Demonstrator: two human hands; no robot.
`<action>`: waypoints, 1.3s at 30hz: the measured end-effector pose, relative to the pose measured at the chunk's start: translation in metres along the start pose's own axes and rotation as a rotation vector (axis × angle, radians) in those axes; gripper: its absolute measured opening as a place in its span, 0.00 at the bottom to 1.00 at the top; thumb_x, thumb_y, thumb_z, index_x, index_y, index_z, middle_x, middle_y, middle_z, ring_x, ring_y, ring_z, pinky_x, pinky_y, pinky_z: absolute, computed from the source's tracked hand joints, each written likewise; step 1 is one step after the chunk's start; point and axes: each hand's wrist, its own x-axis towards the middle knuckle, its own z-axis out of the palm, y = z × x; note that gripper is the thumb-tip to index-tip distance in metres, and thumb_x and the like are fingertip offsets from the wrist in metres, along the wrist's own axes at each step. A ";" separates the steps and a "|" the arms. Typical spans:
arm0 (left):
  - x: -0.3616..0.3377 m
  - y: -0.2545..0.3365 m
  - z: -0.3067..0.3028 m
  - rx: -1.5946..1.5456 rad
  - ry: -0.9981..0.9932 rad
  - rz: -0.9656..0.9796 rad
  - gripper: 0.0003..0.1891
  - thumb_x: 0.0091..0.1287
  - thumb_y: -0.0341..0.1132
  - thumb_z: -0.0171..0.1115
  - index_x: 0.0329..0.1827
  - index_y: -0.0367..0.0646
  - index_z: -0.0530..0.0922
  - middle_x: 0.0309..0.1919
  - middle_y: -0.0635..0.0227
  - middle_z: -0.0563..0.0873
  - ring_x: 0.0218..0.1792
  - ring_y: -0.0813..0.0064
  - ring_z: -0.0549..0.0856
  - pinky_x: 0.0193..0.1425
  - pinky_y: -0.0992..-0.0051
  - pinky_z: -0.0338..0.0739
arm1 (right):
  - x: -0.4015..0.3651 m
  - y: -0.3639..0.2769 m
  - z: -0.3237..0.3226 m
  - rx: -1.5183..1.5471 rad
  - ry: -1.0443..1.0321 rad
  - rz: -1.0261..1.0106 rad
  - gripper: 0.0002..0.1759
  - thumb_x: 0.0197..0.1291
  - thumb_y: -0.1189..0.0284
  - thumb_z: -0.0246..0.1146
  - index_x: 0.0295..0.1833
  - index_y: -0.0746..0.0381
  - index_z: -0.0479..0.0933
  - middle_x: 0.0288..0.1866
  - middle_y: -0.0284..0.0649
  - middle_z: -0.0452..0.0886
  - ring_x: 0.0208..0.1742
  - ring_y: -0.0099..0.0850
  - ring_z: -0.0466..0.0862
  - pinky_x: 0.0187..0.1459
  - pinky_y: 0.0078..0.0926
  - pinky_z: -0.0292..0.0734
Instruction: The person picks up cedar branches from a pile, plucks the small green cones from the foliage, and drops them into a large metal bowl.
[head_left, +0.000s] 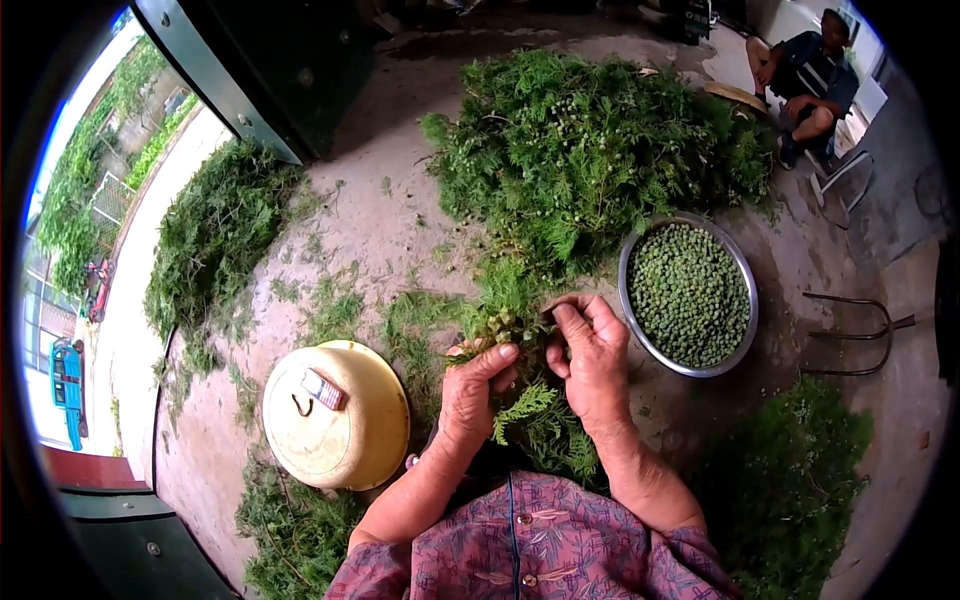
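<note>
My left hand [474,393] is closed around a green conifer sprig [503,325] with small round cones among its scaly leaves. Just beside it, my right hand [594,350] has its thumb and forefinger pressed together at the sprig's right side. A small dark bit shows at those fingertips, too small to name. More leafy conifer twigs [545,425] hang below and between my hands. To the right stands a metal basin [624,290] filled with small round green cones [690,295].
A large conifer heap [600,150] lies ahead, with a smaller pile [215,225] at left. An upturned yellow tub [330,450] carries a small packet [322,390]. A pronged fork [880,335] lies at right. Another person [810,80] sits at the back right.
</note>
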 end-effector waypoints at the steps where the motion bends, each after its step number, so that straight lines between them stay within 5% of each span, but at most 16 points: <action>1: 0.000 -0.002 -0.004 0.006 -0.002 0.022 0.06 0.56 0.33 0.65 0.32 0.44 0.76 0.21 0.79 0.73 0.20 0.85 0.65 0.25 0.83 0.59 | 0.005 -0.003 -0.004 0.017 0.047 -0.028 0.03 0.62 0.75 0.57 0.39 0.63 0.71 0.24 0.29 0.71 0.17 0.16 0.68 0.15 0.13 0.58; 7: 0.000 -0.002 -0.009 -0.023 -0.018 -0.049 0.08 0.56 0.37 0.64 0.28 0.43 0.76 0.19 0.77 0.71 0.19 0.83 0.65 0.25 0.81 0.57 | 0.008 -0.019 -0.015 0.043 -0.254 0.199 0.11 0.61 0.72 0.60 0.47 0.64 0.75 0.30 0.28 0.76 0.21 0.13 0.70 0.19 0.09 0.60; 10: 0.004 -0.004 -0.013 -0.042 -0.059 -0.045 0.08 0.55 0.36 0.64 0.30 0.43 0.76 0.19 0.78 0.72 0.19 0.84 0.66 0.24 0.82 0.58 | 0.007 -0.022 -0.016 -0.197 -0.347 0.247 0.14 0.58 0.68 0.64 0.47 0.63 0.78 0.30 0.26 0.77 0.23 0.12 0.69 0.22 0.07 0.62; 14: 0.000 0.001 -0.007 -0.018 -0.036 -0.069 0.07 0.55 0.35 0.65 0.31 0.44 0.76 0.20 0.78 0.73 0.19 0.85 0.66 0.23 0.83 0.58 | 0.005 -0.020 -0.014 -0.243 -0.463 0.164 0.14 0.56 0.66 0.65 0.45 0.63 0.78 0.26 0.24 0.77 0.22 0.11 0.69 0.23 0.07 0.63; 20: -0.003 0.001 0.002 0.035 -0.019 0.022 0.05 0.56 0.31 0.63 0.31 0.44 0.75 0.20 0.79 0.73 0.18 0.87 0.66 0.22 0.83 0.59 | 0.013 -0.009 -0.023 -0.054 -0.038 0.028 0.06 0.60 0.71 0.61 0.39 0.61 0.75 0.22 0.24 0.71 0.18 0.13 0.66 0.18 0.09 0.56; 26: -0.003 0.005 0.006 0.091 0.034 0.021 0.06 0.57 0.34 0.62 0.29 0.43 0.75 0.18 0.75 0.73 0.19 0.84 0.68 0.26 0.83 0.62 | 0.003 -0.034 -0.018 0.189 -0.223 0.140 0.07 0.59 0.70 0.61 0.40 0.60 0.72 0.24 0.28 0.73 0.21 0.16 0.70 0.18 0.10 0.57; 28: -0.002 0.003 0.003 0.131 0.002 0.035 0.05 0.59 0.33 0.62 0.31 0.42 0.76 0.18 0.77 0.73 0.19 0.85 0.67 0.24 0.83 0.60 | 0.002 -0.033 -0.021 -0.006 -0.237 0.156 0.09 0.54 0.73 0.65 0.41 0.61 0.75 0.24 0.27 0.73 0.20 0.15 0.69 0.19 0.09 0.58; 31: -0.002 0.001 0.006 0.126 -0.014 0.053 0.02 0.60 0.29 0.61 0.32 0.42 0.77 0.21 0.80 0.74 0.20 0.88 0.66 0.24 0.84 0.58 | 0.002 -0.025 -0.013 -0.537 -0.265 -0.231 0.10 0.51 0.74 0.68 0.40 0.62 0.80 0.28 0.27 0.77 0.22 0.15 0.71 0.24 0.11 0.64; 34: -0.001 -0.001 0.007 0.102 -0.027 0.070 0.02 0.60 0.29 0.61 0.33 0.42 0.78 0.21 0.80 0.74 0.20 0.88 0.66 0.24 0.84 0.58 | 0.010 -0.013 -0.015 -0.796 -0.312 -0.671 0.09 0.52 0.74 0.68 0.39 0.63 0.80 0.27 0.27 0.76 0.23 0.15 0.72 0.25 0.13 0.65; 35: -0.002 0.000 0.007 0.107 -0.025 0.062 0.02 0.60 0.29 0.62 0.32 0.42 0.78 0.21 0.80 0.74 0.20 0.88 0.66 0.24 0.84 0.58 | 0.010 -0.011 -0.014 -0.794 -0.284 -0.675 0.08 0.53 0.74 0.66 0.39 0.64 0.80 0.25 0.28 0.76 0.23 0.17 0.73 0.26 0.14 0.66; 38: -0.003 0.000 0.009 0.098 -0.032 0.032 0.02 0.59 0.29 0.63 0.32 0.43 0.78 0.21 0.80 0.75 0.20 0.87 0.67 0.24 0.84 0.58 | 0.001 -0.018 -0.012 -0.567 -0.210 -0.243 0.08 0.54 0.75 0.65 0.38 0.67 0.79 0.26 0.33 0.77 0.27 0.21 0.75 0.30 0.19 0.72; 39: -0.002 -0.002 0.006 0.075 -0.046 0.018 0.02 0.59 0.29 0.63 0.31 0.43 0.78 0.21 0.80 0.75 0.20 0.87 0.67 0.24 0.84 0.58 | 0.004 -0.013 -0.019 -0.200 -0.097 0.031 0.07 0.57 0.73 0.63 0.37 0.66 0.78 0.23 0.31 0.76 0.22 0.18 0.72 0.21 0.15 0.65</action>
